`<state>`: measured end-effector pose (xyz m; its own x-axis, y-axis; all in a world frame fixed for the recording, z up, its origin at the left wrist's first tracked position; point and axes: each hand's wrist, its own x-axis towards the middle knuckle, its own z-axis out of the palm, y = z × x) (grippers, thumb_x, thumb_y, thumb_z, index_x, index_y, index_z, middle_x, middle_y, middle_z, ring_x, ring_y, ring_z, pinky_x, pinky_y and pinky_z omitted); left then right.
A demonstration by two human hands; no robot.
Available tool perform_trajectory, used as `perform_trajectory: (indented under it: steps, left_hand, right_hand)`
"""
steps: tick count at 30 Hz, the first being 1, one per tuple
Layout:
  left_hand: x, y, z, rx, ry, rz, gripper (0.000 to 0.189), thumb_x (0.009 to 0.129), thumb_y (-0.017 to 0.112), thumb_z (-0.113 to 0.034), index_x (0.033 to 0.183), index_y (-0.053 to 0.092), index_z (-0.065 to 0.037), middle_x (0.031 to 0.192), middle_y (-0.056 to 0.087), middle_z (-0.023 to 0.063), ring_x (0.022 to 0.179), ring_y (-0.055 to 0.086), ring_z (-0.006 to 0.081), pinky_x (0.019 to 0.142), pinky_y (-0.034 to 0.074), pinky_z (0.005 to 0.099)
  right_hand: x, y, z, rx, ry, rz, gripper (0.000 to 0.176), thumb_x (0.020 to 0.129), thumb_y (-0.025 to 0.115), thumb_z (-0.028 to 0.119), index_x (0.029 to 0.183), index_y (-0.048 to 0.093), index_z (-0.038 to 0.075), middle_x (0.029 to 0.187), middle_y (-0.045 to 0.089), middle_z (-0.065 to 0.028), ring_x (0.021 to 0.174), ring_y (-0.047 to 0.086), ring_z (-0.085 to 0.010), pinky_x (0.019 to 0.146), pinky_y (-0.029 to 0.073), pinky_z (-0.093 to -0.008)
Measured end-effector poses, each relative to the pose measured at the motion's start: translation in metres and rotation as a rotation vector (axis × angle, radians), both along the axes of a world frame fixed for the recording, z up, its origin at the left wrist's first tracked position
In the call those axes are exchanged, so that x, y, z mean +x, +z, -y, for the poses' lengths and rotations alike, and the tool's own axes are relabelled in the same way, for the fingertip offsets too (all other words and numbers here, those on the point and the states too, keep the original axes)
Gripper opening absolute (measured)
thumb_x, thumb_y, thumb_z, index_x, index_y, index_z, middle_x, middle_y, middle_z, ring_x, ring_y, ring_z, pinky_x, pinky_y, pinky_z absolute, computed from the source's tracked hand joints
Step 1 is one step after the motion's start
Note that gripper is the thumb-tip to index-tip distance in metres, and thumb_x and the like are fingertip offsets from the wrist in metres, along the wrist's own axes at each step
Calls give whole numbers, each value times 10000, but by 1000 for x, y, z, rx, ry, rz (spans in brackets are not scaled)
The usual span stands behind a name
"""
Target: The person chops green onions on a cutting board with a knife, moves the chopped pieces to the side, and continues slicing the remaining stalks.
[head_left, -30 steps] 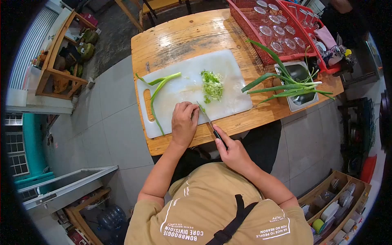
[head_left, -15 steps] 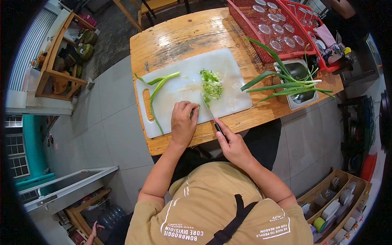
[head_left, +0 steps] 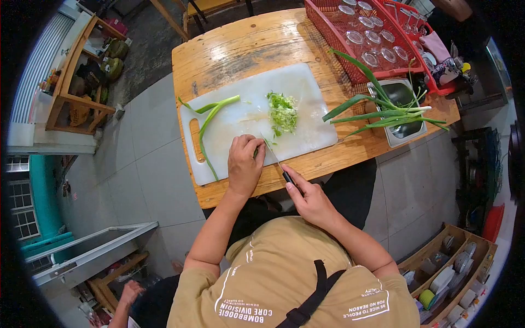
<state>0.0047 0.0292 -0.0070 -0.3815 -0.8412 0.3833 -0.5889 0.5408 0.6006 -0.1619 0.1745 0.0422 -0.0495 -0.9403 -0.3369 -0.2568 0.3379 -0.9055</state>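
My left hand (head_left: pixel 244 167) is closed around a short bit of green onion (head_left: pixel 256 152), mostly hidden by the fingers, at the near edge of the white cutting board (head_left: pixel 313 95). My right hand (head_left: pixel 313 201) grips the black handle of a knife (head_left: pixel 273 153). Its blade lies close beside my left fingertips and points away from me. Past the blade sits a pile of chopped green onion (head_left: pixel 283 113), with a few loose bits near it. A folded green onion stalk (head_left: pixel 220 104) rests on the board's left side, partly across the handle slot.
Whole green onions (head_left: pixel 402 115) lie across a metal pan (head_left: pixel 409 132) at the table's right end. Behind stands a red crate (head_left: pixel 340 41) of upturned glasses. The wooden table (head_left: pixel 235 49) ends just before my body. Another person's hand (head_left: pixel 130 292) shows at lower left.
The knife and my right hand have shifted left, bringing the blade nearer to my left fingers. At lower left the other person's hand has moved up and right, with more of the arm showing.
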Motion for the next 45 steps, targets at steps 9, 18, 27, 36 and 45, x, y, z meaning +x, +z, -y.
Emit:
perform_trajectory:
  steps: [9, 18, 27, 36, 45]
  left_hand:
    - [1, 0, 1, 33, 2, 13, 108, 917, 792, -26, 1021, 765, -8, 1037, 699, 132, 1003, 650, 345, 903, 540, 445]
    - [1, -1, 0, 52, 6, 6, 112, 917, 790, -27, 1021, 752, -9, 1032, 690, 135, 1012, 645, 357, 917, 534, 456]
    - [1, -3, 1, 57, 3, -14, 109, 928, 781, -37, 1027, 740, -13, 1049, 684, 139, 1039, 642, 360, 942, 526, 462]
    - [1, 1, 2, 59, 6, -42, 85, 925, 787, -42, 993, 749, -6, 1030, 689, 142, 1027, 648, 361, 933, 529, 455]
    - [3, 0, 3, 96, 8, -27, 98, 935, 787, -48, 1007, 749, 7, 1027, 696, 155, 1026, 659, 368, 942, 534, 465]
  right_hand:
    - [6, -16, 13, -81, -17, -64, 507, 1142, 565, 256, 1633, 525, 136, 787, 673, -296, 727, 712, -439, 727, 560, -472]
    - [8, -14, 12, -35, -31, -84, 511, 1132, 583, 253, 1629, 530, 145, 736, 657, -285, 678, 691, -460, 681, 545, -494]
    - [1, -10, -5, -64, 19, -210, 516, 1125, 580, 262, 1628, 531, 157, 685, 646, -276, 653, 684, -478, 652, 536, -552]
    - [2, -15, -3, -102, 14, -206, 506, 1136, 594, 224, 1632, 539, 143, 671, 604, -200, 565, 599, -314, 629, 512, -404]
    - [1, -14, -2, -130, -14, -142, 500, 1118, 592, 257, 1608, 556, 160, 775, 680, -309, 737, 695, -516, 723, 560, -559]
